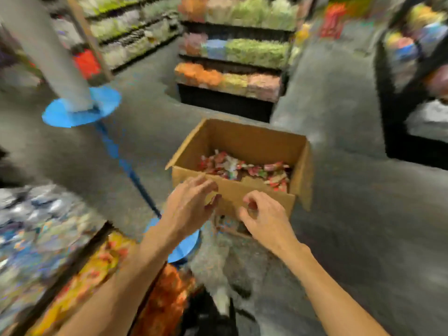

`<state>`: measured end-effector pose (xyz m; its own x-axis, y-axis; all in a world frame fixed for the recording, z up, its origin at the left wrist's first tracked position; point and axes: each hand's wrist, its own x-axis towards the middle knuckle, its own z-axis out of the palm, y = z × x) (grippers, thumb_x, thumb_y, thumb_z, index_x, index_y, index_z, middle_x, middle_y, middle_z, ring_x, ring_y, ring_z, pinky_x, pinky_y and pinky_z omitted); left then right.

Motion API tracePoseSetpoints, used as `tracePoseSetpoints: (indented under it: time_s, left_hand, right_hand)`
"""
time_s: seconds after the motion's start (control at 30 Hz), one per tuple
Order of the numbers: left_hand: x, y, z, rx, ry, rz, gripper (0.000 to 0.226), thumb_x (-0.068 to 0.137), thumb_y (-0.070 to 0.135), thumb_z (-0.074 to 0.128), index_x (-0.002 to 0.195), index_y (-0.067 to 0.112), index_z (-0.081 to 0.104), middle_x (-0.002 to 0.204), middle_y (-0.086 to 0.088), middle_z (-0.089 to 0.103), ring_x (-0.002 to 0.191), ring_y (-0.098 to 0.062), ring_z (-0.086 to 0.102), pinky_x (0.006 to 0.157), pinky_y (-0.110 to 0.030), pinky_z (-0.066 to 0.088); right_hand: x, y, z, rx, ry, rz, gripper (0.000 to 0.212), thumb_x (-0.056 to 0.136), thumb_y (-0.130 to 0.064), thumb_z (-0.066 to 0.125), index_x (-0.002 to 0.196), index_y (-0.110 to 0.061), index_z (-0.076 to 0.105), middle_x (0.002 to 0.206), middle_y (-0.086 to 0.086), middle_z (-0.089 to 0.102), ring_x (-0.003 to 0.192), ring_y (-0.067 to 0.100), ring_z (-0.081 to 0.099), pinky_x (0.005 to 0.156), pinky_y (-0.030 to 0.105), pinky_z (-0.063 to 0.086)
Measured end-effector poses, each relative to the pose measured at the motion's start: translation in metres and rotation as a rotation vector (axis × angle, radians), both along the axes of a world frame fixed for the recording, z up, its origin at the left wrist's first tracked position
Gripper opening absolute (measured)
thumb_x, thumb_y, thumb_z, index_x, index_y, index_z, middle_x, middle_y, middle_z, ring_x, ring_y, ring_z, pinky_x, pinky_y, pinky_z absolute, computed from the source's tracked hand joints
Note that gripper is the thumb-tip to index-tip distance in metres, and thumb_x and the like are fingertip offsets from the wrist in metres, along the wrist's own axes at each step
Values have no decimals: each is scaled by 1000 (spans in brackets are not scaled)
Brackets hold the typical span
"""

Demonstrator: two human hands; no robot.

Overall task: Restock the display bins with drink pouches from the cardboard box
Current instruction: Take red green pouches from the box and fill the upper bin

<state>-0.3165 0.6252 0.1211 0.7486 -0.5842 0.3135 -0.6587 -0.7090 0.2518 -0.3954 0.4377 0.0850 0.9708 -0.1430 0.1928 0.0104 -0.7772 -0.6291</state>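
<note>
**At the box's near wall: both hands poised, pouches inside**

At the near wall of the cardboard box point(254, 141), your two hands hover side by side, just outside it. The drink pouches point(242, 168) lie in a loose heap on the box's bottom. They spread from its middle to the right wall and up against the near wall, so the reach in is short from where you stand. The flaps are folded outward, which leaves the top open.

Your left hand point(191, 204) has its fingers bent and a little apart. A reddish fleck shows at the tips, and through the blur you cannot tell whether it is a pouch or only skin. Your right hand point(264, 217) has its fingers curled in, thumb close to the forefinger, with nothing seen between them.

The display bins point(72, 263) run along the lower left beside your left forearm, holding silver, yellow and orange packs. You appear to be at the reach-in step. The box sits near the bins, likely so each handful needs only a short swing leftward.
</note>
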Motion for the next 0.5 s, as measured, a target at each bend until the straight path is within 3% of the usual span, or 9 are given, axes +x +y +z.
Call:
tracePoseSetpoints:
  time_s: [0.07, 0.13, 0.23, 0.27, 0.37, 0.5]
  left_hand:
    - [37, -44, -25, 35, 96, -75, 22, 81, 37, 53, 84, 17, 64, 84, -4, 64, 77, -32, 64, 61, -34, 50]
    - [76, -82, -52, 70, 238, -119, 39, 79, 42, 41, 92, 16, 66, 93, -7, 66, 90, -33, 63, 70, -37, 51]
    - [144, -127, -100, 124, 478, -83, 15, 93, 28, 53, 82, 17, 55, 89, -4, 60, 100, -34, 59, 71, -35, 38]
    - [167, -141, -119, 124, 518, -84, 17, 94, 26, 57, 81, 18, 49, 87, -6, 59, 99, -34, 59, 71, -35, 36]
    - [230, -179, -171, 179, 646, -35, 20, 94, 28, 63, 105, 11, 61, 106, -10, 66, 105, -30, 61, 79, -34, 43]
    - [293, -222, -241, 299, 810, -41, 43, 93, 30, 63, 131, 15, 53, 125, -7, 61, 118, -26, 57, 91, -33, 45]
  right_hand:
    - [18, -38, -20, -13, 97, -73, 22, 92, -29, 61, 108, -14, 60, 101, 2, 60, 97, 23, 57, 83, 35, 42]
    - [44, -70, -40, -21, 192, -133, 26, 95, -30, 59, 116, -15, 57, 109, 1, 59, 105, 21, 55, 86, 34, 41]
    - [100, -111, -77, -20, 335, -196, 35, 97, -32, 55, 127, -15, 53, 123, 3, 57, 116, 24, 52, 92, 35, 41]
    - [120, -124, -92, -4, 388, -220, 39, 97, -31, 55, 132, -14, 50, 130, 4, 54, 122, 25, 49, 96, 35, 40]
    - [176, -156, -133, 85, 557, -310, 50, 97, -27, 55, 143, -12, 42, 140, 6, 49, 133, 27, 41, 105, 37, 37]
    - [233, -191, -185, 243, 739, -514, 48, 93, -29, 61, 137, -14, 48, 135, 9, 54, 127, 30, 49, 102, 37, 42]
